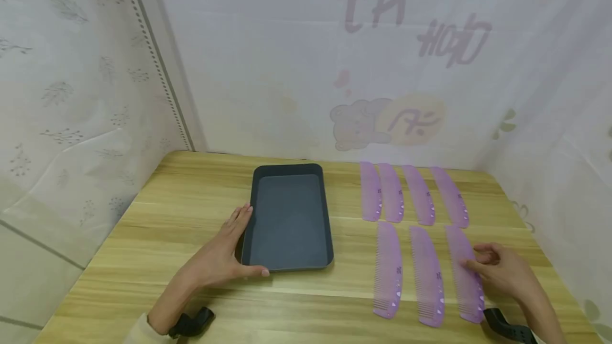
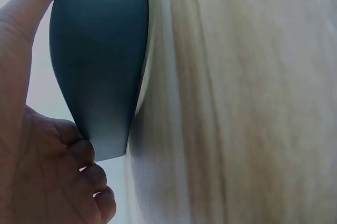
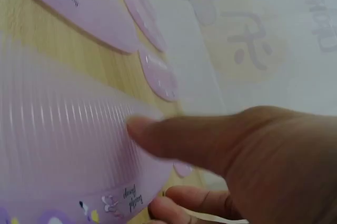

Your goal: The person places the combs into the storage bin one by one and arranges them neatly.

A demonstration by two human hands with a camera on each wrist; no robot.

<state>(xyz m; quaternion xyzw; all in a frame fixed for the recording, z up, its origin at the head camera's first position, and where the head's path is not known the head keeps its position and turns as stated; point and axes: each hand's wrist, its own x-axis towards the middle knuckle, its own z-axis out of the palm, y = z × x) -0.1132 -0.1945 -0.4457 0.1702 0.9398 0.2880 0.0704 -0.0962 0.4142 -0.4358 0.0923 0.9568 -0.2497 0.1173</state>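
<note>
A dark grey rectangular tray (image 1: 290, 222) lies on the wooden table. My left hand (image 1: 217, 256) rests against its near left corner, thumb along the near side and fingers on the left wall. The left wrist view shows the tray's outer wall (image 2: 100, 56) between thumb and fingertips. At the right, my right hand (image 1: 507, 269) pinches a translucent purple comb (image 1: 461, 264), the rightmost of the near row. The thumb (image 3: 152, 134) lies over its teeth; the other fingers are at its printed edge, partly hidden.
Two more purple combs, a middle one (image 1: 427, 275) and a left one (image 1: 387, 269), lie in the near row. Behind them is a row of several similar combs (image 1: 392, 192). A printed cloth (image 1: 268, 68) hangs behind the table (image 1: 191, 195).
</note>
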